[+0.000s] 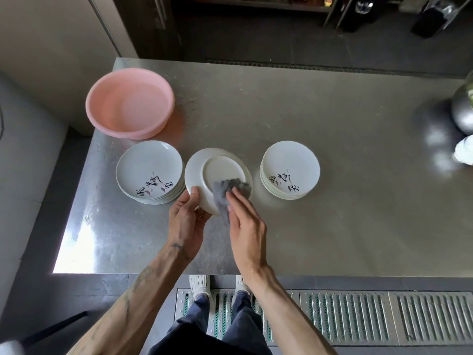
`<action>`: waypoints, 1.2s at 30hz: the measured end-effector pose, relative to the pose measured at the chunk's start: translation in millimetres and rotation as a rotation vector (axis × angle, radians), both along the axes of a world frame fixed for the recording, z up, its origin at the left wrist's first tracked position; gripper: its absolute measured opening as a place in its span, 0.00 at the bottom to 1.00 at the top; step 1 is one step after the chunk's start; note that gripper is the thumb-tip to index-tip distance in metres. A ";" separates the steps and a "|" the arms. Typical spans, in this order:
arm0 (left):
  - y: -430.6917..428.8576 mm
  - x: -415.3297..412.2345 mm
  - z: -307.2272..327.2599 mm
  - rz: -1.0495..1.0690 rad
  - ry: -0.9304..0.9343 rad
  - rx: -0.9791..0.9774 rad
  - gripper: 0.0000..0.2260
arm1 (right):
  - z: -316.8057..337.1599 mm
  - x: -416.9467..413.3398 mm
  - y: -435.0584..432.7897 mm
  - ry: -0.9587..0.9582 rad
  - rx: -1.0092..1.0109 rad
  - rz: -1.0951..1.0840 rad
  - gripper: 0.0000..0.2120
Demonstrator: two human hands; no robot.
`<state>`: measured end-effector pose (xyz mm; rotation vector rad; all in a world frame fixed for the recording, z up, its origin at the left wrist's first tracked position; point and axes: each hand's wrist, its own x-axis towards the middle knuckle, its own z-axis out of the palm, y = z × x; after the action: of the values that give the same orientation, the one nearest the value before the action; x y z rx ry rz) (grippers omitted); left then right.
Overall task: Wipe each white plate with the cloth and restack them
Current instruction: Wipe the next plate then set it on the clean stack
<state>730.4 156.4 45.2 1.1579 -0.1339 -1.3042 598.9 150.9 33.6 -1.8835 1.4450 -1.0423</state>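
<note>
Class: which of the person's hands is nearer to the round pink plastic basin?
Left. The left hand grips the rim of the white plate, on the side facing the round pink plastic basin; the right hand, holding the grey cloth against that plate, lies farther right.

We see soft, even light, with strong glare on the near-left corner of the steel table (345,226). Wide-angle distortion bends the frame edges, and the metal vessel (460,114) at far right is blurred.
</note>
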 end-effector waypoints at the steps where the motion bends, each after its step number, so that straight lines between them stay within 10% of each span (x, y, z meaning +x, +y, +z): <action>1: 0.7 0.3 -0.9 -0.008 -0.013 0.003 0.15 | -0.4 -4.7 -3.0 -0.016 0.020 -0.038 0.18; 18: 10.4 20.3 -0.8 -0.429 -0.288 -0.013 0.14 | 21.6 -24.1 -119.5 -0.037 0.424 -0.035 0.09; 29: -9.4 21.6 7.8 -0.659 -1.669 -0.242 0.13 | 43.9 -39.0 -138.8 -0.151 0.821 -0.053 0.08; 36: -26.7 3.1 -2.0 -0.754 -1.786 -0.373 0.12 | 40.7 -71.6 -141.5 -0.274 0.891 -0.262 0.06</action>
<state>733.5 129.7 43.2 1.6489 -2.1402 -0.3532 527.3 9.4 74.3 -0.9049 1.6324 -0.5629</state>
